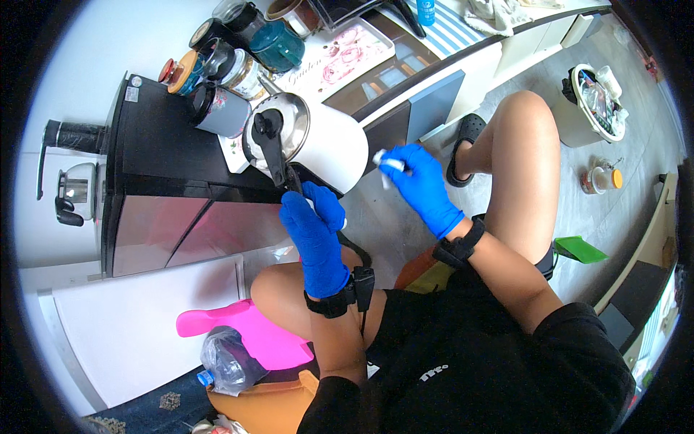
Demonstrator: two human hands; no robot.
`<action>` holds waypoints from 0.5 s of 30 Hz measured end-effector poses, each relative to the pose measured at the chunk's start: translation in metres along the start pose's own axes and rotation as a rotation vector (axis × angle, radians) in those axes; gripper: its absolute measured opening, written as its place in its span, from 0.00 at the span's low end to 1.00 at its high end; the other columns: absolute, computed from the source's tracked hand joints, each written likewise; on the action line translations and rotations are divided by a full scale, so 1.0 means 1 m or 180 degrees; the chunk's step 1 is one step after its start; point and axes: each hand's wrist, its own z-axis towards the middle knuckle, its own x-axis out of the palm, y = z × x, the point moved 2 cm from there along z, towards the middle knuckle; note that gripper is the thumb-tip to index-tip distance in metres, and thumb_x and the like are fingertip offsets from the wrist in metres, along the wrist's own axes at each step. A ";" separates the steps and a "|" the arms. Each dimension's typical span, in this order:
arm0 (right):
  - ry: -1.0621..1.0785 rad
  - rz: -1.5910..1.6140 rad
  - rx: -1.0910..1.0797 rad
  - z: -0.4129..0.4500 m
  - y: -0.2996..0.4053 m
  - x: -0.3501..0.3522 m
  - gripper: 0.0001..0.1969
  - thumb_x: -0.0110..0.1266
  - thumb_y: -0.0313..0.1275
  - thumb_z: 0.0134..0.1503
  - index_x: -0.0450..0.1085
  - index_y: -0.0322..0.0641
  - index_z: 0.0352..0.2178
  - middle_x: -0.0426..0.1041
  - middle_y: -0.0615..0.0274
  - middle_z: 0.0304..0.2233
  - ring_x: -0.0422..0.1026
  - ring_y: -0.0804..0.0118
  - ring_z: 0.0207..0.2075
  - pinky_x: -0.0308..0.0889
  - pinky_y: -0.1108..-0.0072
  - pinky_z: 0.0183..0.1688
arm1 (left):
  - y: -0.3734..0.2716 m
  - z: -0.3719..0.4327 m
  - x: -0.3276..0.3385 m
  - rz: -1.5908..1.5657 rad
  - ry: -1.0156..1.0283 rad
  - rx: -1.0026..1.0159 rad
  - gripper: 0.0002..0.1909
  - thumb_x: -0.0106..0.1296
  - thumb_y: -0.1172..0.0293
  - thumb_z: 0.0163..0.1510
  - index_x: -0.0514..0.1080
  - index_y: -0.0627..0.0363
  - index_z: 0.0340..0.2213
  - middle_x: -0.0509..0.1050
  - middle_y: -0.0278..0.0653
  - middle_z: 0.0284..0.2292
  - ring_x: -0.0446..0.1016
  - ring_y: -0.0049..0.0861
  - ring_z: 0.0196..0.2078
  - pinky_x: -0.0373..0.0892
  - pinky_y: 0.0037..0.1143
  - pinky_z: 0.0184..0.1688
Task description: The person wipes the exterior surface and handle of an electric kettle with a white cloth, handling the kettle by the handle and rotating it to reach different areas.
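A white kettle (339, 144) with a steel lid (295, 122) and a black handle (294, 178) is in front of me, beside the tray. My left hand (317, 238), in a blue glove, is closed around the lower part of that handle. A bit of white shows between its fingers; I cannot tell what it is. Whether the kettle rests on something or is held up is unclear. My right hand (420, 187), also gloved in blue, pinches a crumpled white wipe (391, 163) to the right of the kettle, apart from it.
Several jars and canisters (219, 108) crowd a floral tray (347, 59). A black-topped cabinet (157, 141) stands left of the kettle. Below are a pink plastic chair (271, 336) and a bagged bottle (230, 361). A waste bin (569, 116) and a jar (593, 180) stand on the floor at right.
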 end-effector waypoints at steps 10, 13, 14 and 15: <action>0.0214 0.1231 -0.0331 0.056 0.032 0.019 0.15 0.49 0.27 0.52 0.66 0.39 0.43 0.67 0.56 0.42 0.66 0.65 0.43 0.61 0.79 0.46 | -0.001 0.001 -0.006 -0.0193 -0.0182 -0.0272 0.27 0.39 0.45 0.53 0.55 0.51 0.11 0.53 0.29 0.08 0.51 0.16 0.10 0.48 0.18 0.13; 0.0338 0.1048 -0.0502 0.044 0.034 0.032 0.18 0.45 0.26 0.55 0.61 0.38 0.49 0.63 0.53 0.49 0.61 0.61 0.52 0.57 0.76 0.52 | -0.006 0.005 -0.005 -0.0061 -0.0567 -0.0211 0.27 0.39 0.45 0.53 0.55 0.51 0.11 0.53 0.29 0.08 0.50 0.16 0.10 0.47 0.18 0.13; 0.0249 0.0829 -0.0553 0.038 0.031 0.032 0.18 0.45 0.26 0.55 0.61 0.38 0.49 0.63 0.52 0.49 0.61 0.59 0.52 0.57 0.76 0.52 | -0.008 0.006 -0.004 -0.0065 -0.0564 -0.0204 0.27 0.39 0.45 0.53 0.55 0.51 0.11 0.53 0.29 0.08 0.50 0.16 0.10 0.47 0.18 0.13; 0.0172 0.0624 -0.0602 0.032 0.033 0.033 0.18 0.45 0.26 0.55 0.61 0.38 0.48 0.62 0.51 0.49 0.61 0.58 0.52 0.57 0.75 0.52 | -0.011 0.007 -0.006 -0.0026 -0.0594 -0.0164 0.27 0.39 0.46 0.54 0.55 0.51 0.11 0.53 0.29 0.08 0.51 0.16 0.10 0.47 0.18 0.13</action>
